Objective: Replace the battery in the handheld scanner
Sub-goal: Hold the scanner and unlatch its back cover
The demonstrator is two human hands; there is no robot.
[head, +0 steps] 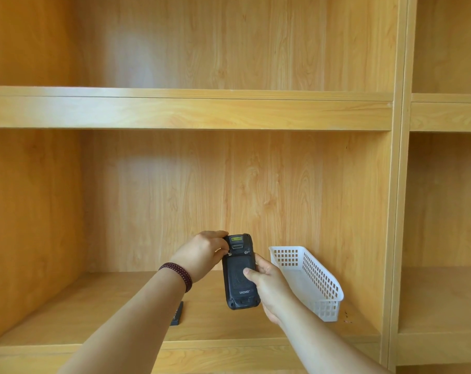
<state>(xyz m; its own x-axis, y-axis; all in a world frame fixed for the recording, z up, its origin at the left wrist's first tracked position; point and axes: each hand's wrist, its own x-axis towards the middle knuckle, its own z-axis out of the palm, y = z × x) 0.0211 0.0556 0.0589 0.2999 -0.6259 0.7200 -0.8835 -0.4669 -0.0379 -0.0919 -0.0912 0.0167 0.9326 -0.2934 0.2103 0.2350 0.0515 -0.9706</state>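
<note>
Fingers of left hand pinch the scanner top latch; right hand grips the body. Back cover on; next likely needs unlatching.

The scanner is held upright above the shelf board, back side toward the person, between the two hands. The left hand grips its upper left edge; the right hand holds its lower right side, thumb pressed on the back cover. To the right, on the board and just beside the right hand, stands a basket, running front to back. A flat battery lies on the board below the left forearm, left of the scanner.
</note>
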